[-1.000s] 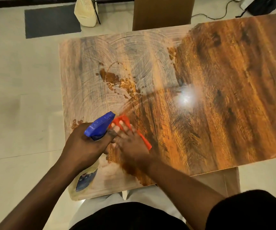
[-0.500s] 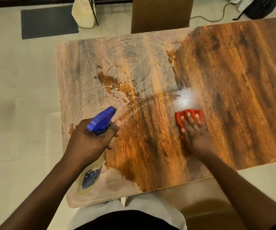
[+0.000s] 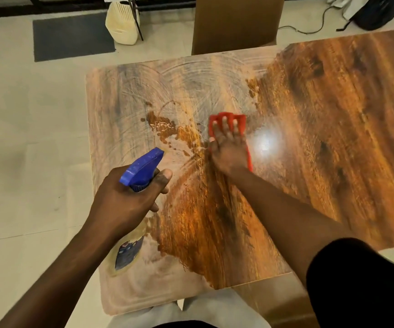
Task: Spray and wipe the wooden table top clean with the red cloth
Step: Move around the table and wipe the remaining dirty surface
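Note:
The wooden table top fills the middle and right of the head view; its left half is pale with dried swirl marks, its right half dark and glossy. My right hand lies flat with fingers spread on the red cloth, pressing it to the table near the centre. My left hand holds a spray bottle with a blue trigger head above the table's near left part; the bottle's body shows below my wrist. A patch of wet droplets lies left of the cloth.
A brown chair back stands at the table's far edge. On the tiled floor beyond are a cream plastic container, a dark mat, and a black bag with cables at far right. A light glare shines beside the cloth.
My right hand has slid the red cloth from the near left edge out to the right, then back left and farther up the table. The left hand with the bottle stayed about where it was.

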{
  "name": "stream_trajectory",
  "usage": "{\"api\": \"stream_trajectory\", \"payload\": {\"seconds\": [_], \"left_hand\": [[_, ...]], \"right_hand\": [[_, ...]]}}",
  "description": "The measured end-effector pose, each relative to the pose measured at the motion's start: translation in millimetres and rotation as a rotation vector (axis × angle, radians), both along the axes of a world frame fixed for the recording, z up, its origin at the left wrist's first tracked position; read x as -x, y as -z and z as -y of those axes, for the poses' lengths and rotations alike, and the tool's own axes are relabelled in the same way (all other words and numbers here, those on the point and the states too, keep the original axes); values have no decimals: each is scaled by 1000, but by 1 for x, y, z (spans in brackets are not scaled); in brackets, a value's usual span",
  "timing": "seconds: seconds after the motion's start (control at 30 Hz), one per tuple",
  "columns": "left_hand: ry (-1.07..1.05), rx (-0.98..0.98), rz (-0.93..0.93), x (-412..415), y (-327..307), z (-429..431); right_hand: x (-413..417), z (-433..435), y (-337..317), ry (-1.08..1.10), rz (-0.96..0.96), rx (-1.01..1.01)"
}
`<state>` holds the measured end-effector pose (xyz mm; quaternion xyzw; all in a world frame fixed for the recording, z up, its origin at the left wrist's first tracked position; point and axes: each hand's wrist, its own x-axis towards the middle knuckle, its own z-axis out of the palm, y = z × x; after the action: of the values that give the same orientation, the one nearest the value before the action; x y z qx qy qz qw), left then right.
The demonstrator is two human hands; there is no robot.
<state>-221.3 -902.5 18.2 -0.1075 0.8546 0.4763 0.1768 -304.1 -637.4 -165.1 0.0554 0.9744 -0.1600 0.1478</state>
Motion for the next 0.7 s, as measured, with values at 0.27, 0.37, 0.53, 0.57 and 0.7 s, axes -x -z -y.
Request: {"api": "stream_trajectory", "payload": {"seconds": [0.27, 0.37, 0.53, 0.57, 0.7], "left_hand": [[-4, 5, 45, 11, -2, -4], [16, 11, 10, 14, -2, -9], [16, -33, 0, 23, -1, -18], [24, -48, 4, 25, -2, -20], [52, -71, -14, 32, -1, -25]], "right_hand": [[-116, 126, 12, -654, -111, 107], [-158, 108, 19, -794, -77, 92], [-192, 6, 27, -683, -103, 6], [-190, -19, 24, -578, -93, -17], [-154, -109, 6, -175, -1, -107]]}}
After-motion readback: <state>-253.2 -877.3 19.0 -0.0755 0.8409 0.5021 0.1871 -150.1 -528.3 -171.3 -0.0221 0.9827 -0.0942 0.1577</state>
